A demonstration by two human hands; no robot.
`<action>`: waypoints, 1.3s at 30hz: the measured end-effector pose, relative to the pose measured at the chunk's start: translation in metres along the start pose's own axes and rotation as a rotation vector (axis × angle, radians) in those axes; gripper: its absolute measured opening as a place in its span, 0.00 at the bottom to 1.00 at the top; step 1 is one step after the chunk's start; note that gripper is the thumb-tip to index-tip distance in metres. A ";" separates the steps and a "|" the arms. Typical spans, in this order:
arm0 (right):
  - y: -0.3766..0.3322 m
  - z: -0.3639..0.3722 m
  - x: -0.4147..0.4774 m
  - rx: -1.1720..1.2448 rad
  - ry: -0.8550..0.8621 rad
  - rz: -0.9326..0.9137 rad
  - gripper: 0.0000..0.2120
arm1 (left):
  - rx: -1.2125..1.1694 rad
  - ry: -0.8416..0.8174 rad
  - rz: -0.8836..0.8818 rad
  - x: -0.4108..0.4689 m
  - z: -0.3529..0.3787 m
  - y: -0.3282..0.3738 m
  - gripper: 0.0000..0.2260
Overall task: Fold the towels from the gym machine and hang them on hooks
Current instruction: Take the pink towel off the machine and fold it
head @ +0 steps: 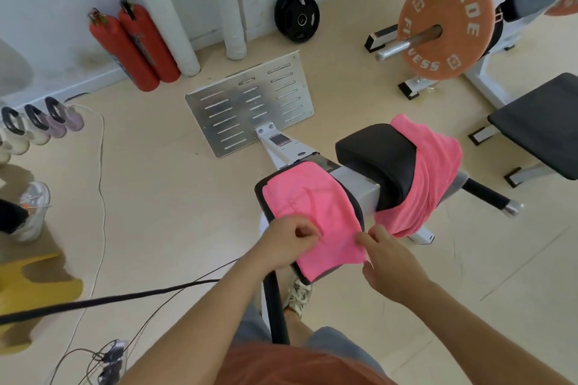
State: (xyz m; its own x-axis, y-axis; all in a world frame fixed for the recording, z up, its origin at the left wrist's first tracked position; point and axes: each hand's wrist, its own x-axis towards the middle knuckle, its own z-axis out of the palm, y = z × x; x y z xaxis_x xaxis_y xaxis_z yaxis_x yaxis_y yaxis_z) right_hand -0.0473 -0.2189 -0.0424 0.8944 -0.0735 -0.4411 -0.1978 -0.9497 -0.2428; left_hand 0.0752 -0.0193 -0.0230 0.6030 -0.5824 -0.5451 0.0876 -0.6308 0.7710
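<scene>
Nearest us, both hands work the front edge of the near towel.

Left hand: fingers curled, pinching a small fold of cloth toward the left side.

Right hand: thumb and forefinger closed on the right edge, the other fingers loose.

The towel lies spread on the near pad of the gym machine, with its front corner hanging over the pad toward us.

Handling, as we judge it: thin pink cloth, light and limp, with no stiffness of its own, so it will sag wherever it is unsupported. The pad cover looks smooth, so the cloth may slide when tugged. The best hold is at the corners or along a hem, one pinch per hand, with the edge kept taut between them. A pinch in mid-panel would only bunch it. Nothing here is fragile.

Just beyond, to the right: the far towel, unfolded, draped over the right side of the black far pad and hanging well below it. We would take it by the top edge where it crests the pad and let its own weight straighten it.

Farther out: a slotted metal footplate, an orange weight plate on its bar, and two red fire extinguishers by the wall. No hooks in view, so we cannot tell where the hanging will happen.
</scene>
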 end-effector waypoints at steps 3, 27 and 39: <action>-0.035 -0.007 0.011 0.119 0.089 -0.053 0.07 | -0.296 0.496 -0.207 0.034 -0.032 -0.011 0.14; -0.124 0.002 0.039 0.075 -0.017 0.132 0.17 | -0.158 0.331 -0.483 0.109 -0.057 -0.041 0.11; -0.128 -0.015 0.053 -0.120 -0.136 0.120 0.20 | -0.275 0.540 -0.458 0.109 -0.059 -0.062 0.11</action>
State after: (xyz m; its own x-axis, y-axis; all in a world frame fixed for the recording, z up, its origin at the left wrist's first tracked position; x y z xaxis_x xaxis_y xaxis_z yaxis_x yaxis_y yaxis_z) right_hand 0.0316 -0.1061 -0.0216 0.8036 -0.1542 -0.5748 -0.2431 -0.9666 -0.0806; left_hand 0.1818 -0.0129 -0.1109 0.7572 0.0834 -0.6479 0.5745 -0.5571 0.5997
